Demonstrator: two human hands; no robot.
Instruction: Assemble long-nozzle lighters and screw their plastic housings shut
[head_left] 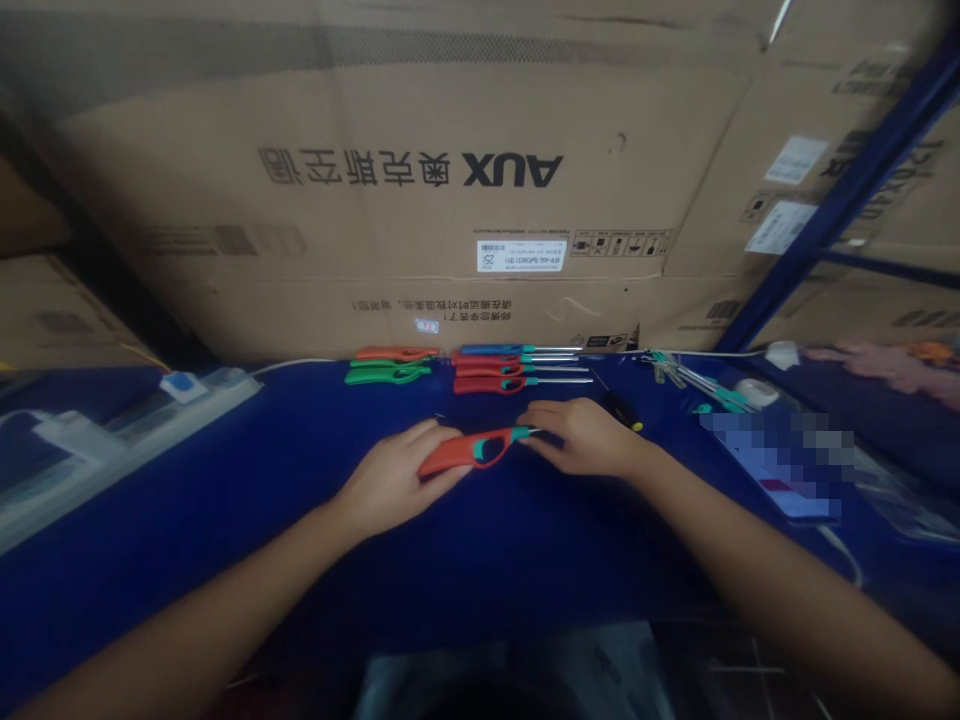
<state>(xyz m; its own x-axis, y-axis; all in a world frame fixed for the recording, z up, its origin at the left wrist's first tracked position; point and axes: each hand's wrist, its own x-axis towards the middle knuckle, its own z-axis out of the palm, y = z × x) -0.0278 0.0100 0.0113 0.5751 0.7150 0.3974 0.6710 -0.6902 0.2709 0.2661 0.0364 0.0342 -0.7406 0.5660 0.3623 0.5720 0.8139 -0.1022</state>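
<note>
Orange lighter (472, 450), long-handled, with teal trigger and teal collar. It sits just below frame centre, low over the blue table cover (300, 500), lying roughly level with the handle end lower and to the left. Cannot tell whether it touches the cloth.

Left hand (394, 480): wrapped around the handle end, thumb on top, fingers curled under. Firm hold.

Right hand (581, 437): fingers bent down over the front end, closed on it just past the teal collar. The nozzle is hidden under the hand.

Behind the hands, near the table's far edge:
- two green lighters (386, 375) and an orange one (396, 353), left of centre
- a blue lighter (495, 349) above red lighters (491, 377), metal nozzles pointing right
- a black screwdriver (622, 410) just beyond the right hand

Centre right: loose pile of thin metal tubes and teal parts (697, 382).

Left edge: white power strip (187, 385).

Upper frame: large cardboard box (450, 170), print upside down, with a white label (520, 255). A blue shelf post (825, 210) slants across the upper right.
</note>
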